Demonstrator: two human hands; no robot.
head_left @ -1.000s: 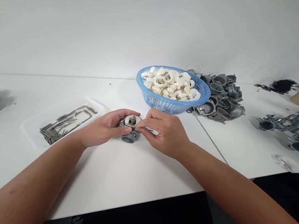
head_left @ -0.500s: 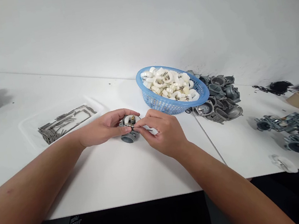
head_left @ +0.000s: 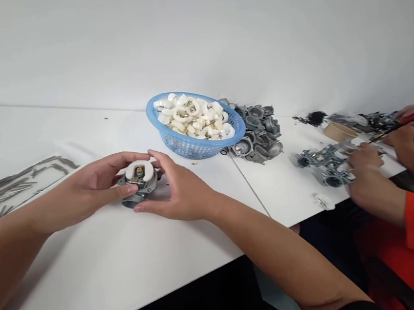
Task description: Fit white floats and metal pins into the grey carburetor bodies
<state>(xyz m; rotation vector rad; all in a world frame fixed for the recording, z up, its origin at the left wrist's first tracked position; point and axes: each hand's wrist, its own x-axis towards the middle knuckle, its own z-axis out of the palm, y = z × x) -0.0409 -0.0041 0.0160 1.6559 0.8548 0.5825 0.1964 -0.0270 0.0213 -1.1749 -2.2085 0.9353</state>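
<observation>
My left hand (head_left: 83,190) holds a grey die-cast carburetor body (head_left: 149,180) between thumb and fingers, with its round bore facing down toward me. A white plastic float (head_left: 131,171) sits on top around a small brass jet. My right hand (head_left: 179,196) curves around the carburetor's right side, its fingers spread, and shows nothing held. Its thumb lies near the lower edge of the carburetor and its index finger near the float. Part of the carburetor is hidden by my fingers.
A blue mesh basket (head_left: 206,147) of white floats and a pile of carburetor bodies (head_left: 256,132) stand beyond my hands. Metal pins lie in a clear tray (head_left: 19,178) at left. At right, a co-worker's hands (head_left: 367,162) in orange sleeves work over joined carburetors, one holding a red-handled tool.
The view has swung left, shifting everything leftward. My right hand has released its pinch and its fingers have parted. The carburetor now shows its float more fully. A co-worker's arms have come into view.
</observation>
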